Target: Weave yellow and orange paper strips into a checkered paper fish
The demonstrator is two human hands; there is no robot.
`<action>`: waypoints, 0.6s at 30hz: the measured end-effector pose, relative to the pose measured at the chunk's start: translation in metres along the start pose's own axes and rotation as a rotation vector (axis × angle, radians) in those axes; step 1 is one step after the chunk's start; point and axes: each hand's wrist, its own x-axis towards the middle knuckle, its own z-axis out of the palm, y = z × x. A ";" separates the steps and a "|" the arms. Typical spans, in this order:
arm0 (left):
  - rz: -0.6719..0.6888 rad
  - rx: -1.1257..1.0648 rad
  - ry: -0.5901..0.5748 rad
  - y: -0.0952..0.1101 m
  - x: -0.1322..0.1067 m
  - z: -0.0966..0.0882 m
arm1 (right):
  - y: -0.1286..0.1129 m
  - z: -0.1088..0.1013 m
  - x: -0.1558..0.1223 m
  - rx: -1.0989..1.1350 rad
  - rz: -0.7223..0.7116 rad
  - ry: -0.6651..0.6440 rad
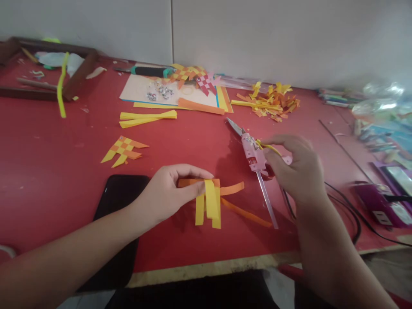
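My left hand point(170, 189) pinches a part-woven bundle of yellow and orange paper strips point(209, 204) low over the red table point(193, 137); the yellow strips hang toward me and orange ones trail right. My right hand point(298, 169) is closed around a pink glue gun point(252, 154), its clear glue stick point(267, 199) pointing back at me, and a thin yellow strip point(268, 147) is pinched in the same fingers. The gun's nozzle points away, toward scissor blades point(234, 125) lying just beyond it.
A black phone point(119, 201) lies under my left forearm. A woven yellow-orange paper fish point(124, 150) and loose yellow strips point(146, 118) lie left of centre. More woven pieces on cardboard point(193, 79), a scrap pile point(270, 101), a wooden tray point(48, 68) and a purple power strip point(380, 204) surround them.
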 end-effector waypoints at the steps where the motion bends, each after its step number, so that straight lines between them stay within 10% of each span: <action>1: -0.004 0.002 0.007 0.001 0.000 0.000 | 0.008 0.000 0.002 -0.104 0.005 -0.037; 8: -0.078 -0.057 0.059 0.000 0.003 0.000 | 0.042 0.000 -0.002 -0.278 0.026 -0.456; 13: -0.104 -0.205 0.105 -0.004 0.005 0.002 | 0.035 -0.002 0.002 -0.336 -0.018 -0.284; 18: -0.144 -0.297 0.203 -0.004 0.007 0.001 | 0.017 -0.004 0.000 0.202 -0.001 0.159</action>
